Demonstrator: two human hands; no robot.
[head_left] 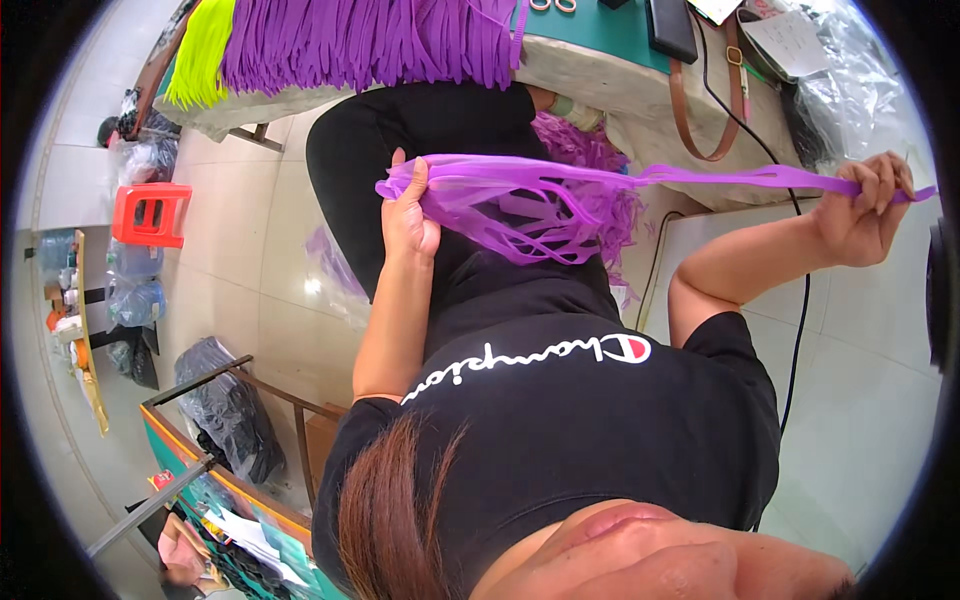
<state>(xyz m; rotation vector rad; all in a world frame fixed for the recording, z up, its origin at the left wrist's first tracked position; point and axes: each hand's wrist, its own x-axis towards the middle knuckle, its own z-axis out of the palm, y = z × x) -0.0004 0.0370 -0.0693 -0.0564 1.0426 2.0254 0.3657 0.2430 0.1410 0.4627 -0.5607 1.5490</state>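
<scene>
Brown hair [385, 510] hangs nearest — left fingers [416, 180] clamp purple strips [480, 180], right fingers [884, 184] — elbow [692, 285] bent — pinch one end.

The green worktop [610, 35] carries a fringe of purple strips [370, 45] reaching its near edge. Left of this fringe lie yellow-green strips [202, 55]; right of it, scissors [556, 4], then a flat black case [671, 28] farther right.

You are wearing black trousers [350, 145] and a black short-sleeved T-shirt [600, 440], white script lettering [540, 357] running across its front and a small red accent [637, 347] standing out inside its largest letter, while your long brown hair [375, 510] is hanging loose over the shirt's left side.
</scene>
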